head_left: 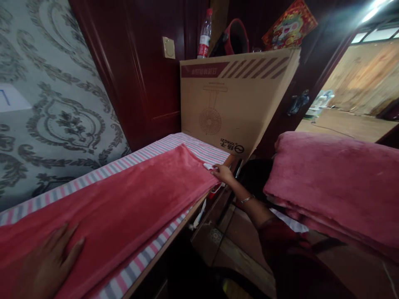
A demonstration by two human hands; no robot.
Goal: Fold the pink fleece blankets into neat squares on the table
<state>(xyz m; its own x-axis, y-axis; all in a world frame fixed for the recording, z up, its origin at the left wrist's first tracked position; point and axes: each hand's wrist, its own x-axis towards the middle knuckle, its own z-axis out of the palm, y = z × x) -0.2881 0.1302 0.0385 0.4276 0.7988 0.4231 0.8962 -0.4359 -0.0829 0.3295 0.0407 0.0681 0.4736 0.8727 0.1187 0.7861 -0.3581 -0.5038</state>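
Our right hand (222,172) pinches the far corner of the pink fleece blanket (124,207), by its white tag, at the end of the bed near the fan carton (237,99). Our left hand (51,261) lies flat and open on the near end, pinning it. To do this well, we judge, the pinned end should hold firm while the corner draws taut along the striped sheet (199,147). The right arm reaches straight out, wrist low; a second folded pink blanket (336,182) sits apart to the right.

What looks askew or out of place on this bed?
The pink blanket lies slanted across the striped sheet, not square with its stripes. The right hand grips its far corner; the left hand lies flat on it.
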